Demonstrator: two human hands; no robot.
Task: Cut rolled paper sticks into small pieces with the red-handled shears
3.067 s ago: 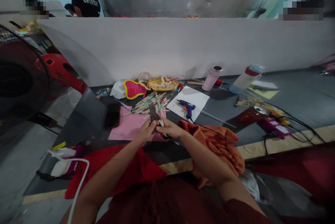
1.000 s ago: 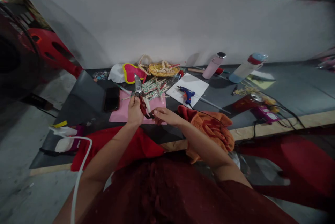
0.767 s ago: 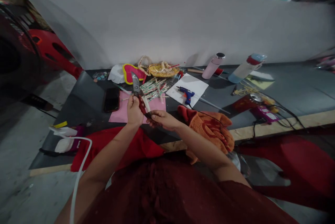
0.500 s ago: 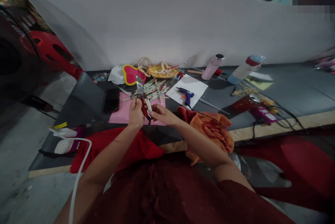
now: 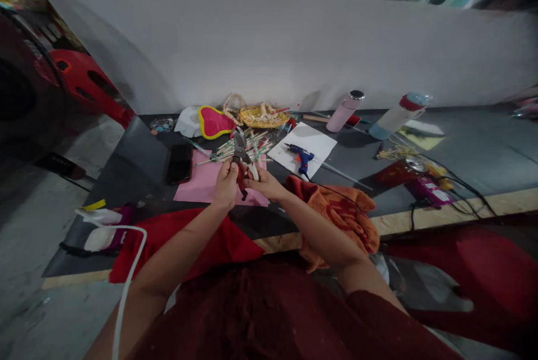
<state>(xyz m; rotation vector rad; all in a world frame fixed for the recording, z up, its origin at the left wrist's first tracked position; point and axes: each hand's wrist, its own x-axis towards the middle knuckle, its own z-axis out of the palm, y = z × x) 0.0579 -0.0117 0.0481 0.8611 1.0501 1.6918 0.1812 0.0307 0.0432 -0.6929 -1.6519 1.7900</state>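
Note:
Pruning shears (image 5: pixel 240 147) with metal blades point away from me above the pink sheet (image 5: pixel 199 183). My left hand (image 5: pixel 227 185) is closed round the red handle. My right hand (image 5: pixel 267 185) grips the white handle, its fingers bent. The blades look spread apart, and the handles stand apart too. Behind the shears lies a pile of thin wrapped sticks (image 5: pixel 225 150). Just right of my right hand, a blue glue gun (image 5: pixel 301 157) rests on a white sheet (image 5: pixel 321 138).
A phone (image 5: pixel 180 164) lies left of the pink sheet. Behind are a red and yellow heart shape (image 5: pixel 214 123) and a wicker basket (image 5: pixel 263 120). Bottles (image 5: pixel 345 110), a can (image 5: pixel 399 172) and cables stand right. A red cloth (image 5: pixel 180 242) and an orange towel (image 5: pixel 340 214) cover the front edge.
Both hands and the shears have shifted slightly right. The shears' blades and handles are spread wider than before. The things on the table have kept their places.

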